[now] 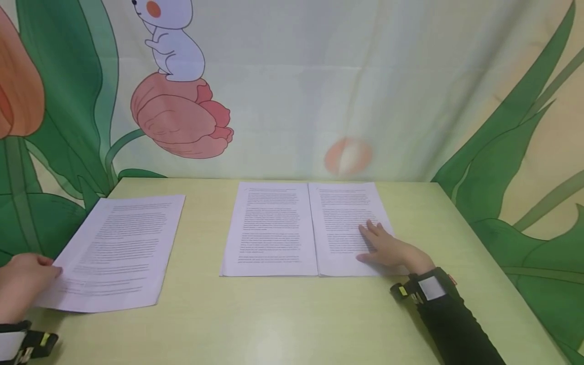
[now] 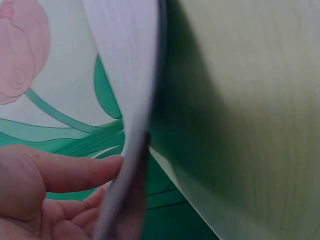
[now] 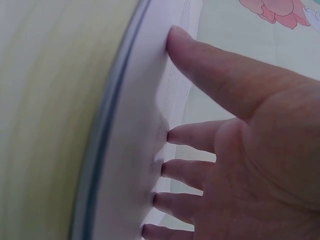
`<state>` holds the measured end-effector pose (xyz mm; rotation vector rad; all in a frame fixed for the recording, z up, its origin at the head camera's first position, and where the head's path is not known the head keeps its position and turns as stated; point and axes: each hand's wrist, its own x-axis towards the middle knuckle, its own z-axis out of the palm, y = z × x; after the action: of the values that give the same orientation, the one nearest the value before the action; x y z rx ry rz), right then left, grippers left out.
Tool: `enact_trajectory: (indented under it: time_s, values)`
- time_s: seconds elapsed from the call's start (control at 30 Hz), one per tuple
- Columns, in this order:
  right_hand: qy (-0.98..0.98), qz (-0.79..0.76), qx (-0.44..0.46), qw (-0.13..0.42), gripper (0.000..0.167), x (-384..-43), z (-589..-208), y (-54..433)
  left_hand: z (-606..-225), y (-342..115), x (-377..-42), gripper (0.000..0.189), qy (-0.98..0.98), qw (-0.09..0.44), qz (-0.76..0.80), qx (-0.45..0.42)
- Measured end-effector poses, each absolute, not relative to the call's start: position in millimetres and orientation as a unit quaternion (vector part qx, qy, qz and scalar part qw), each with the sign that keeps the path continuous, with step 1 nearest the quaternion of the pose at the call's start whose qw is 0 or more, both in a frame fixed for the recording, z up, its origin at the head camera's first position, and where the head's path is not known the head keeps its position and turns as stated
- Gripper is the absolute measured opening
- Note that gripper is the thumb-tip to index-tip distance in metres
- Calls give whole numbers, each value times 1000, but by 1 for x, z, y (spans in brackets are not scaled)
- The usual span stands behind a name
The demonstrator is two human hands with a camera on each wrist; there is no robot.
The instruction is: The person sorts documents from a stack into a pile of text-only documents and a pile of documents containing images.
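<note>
At the left end of the table lies a printed paper stack (image 1: 123, 248), its near left edge lifted off the surface. My left hand (image 1: 28, 280) pinches that edge between thumb and fingers; the left wrist view shows the thumb (image 2: 82, 172) on one face, with the fingers partly hidden behind the sheets. Two more printed stacks lie side by side near the middle, a left one (image 1: 274, 223) and a right one (image 1: 339, 223). My right hand (image 1: 388, 248) rests on the right one with fingers spread, and its fingertips (image 3: 176, 135) touch the page.
Beneath the papers is a pale yellow table (image 1: 219, 319). A curtain (image 1: 292, 91) printed with flowers, leaves and a white animal hangs behind it and along both sides. Each wrist wears a black strap (image 1: 433, 286) with a small device.
</note>
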<state>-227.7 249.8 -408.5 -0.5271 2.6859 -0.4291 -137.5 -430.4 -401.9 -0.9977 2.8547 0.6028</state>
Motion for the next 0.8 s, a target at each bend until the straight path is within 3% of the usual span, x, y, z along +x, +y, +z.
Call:
enact_trajectory:
  time_s: [0.2, 0.5, 0.8]
  values:
    - [952, -156, -184, 188, 83, -229, -409, 251, -391, -425, -136, 37, 893, -55, 316, -315]
    - [956, -150, -183, 175, 80, -229, -406, 248, -369, -375, -136, 42, 856, -103, 389, -324]
    - [941, -278, -188, 41, 63, -233, -402, 212, -366, -325, -150, 25, 833, -103, 481, -255]
